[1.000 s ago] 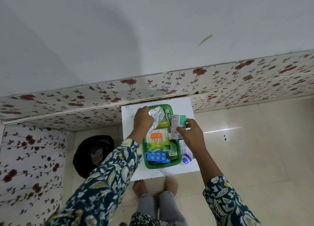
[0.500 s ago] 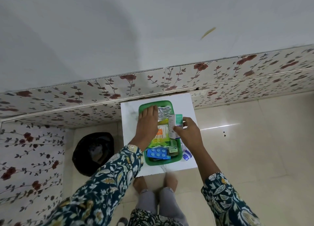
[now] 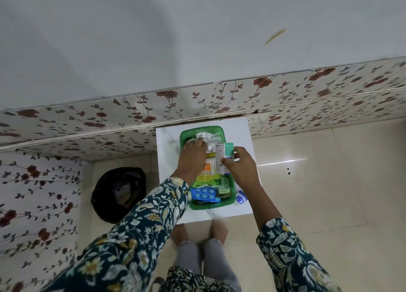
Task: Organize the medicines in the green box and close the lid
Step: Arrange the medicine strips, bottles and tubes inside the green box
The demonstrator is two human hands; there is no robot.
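Green box [image 3: 206,205]: set open on a white table [image 3: 167,151], filled with medicines.
Left hand [image 3: 193,159]: pressed flat on a foil strip [image 3: 208,140], fingers spread.
Right hand [image 3: 240,166]: clasped around a white-and-green carton [image 3: 223,157], held over the box.

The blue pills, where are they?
In the head view, the blue pills lie in the near end of the green box, just right of the left sleeve and left of a small green packet.

Right hand [image 3: 241,166] holds a carton [image 3: 224,157] over the green box [image 3: 184,135].
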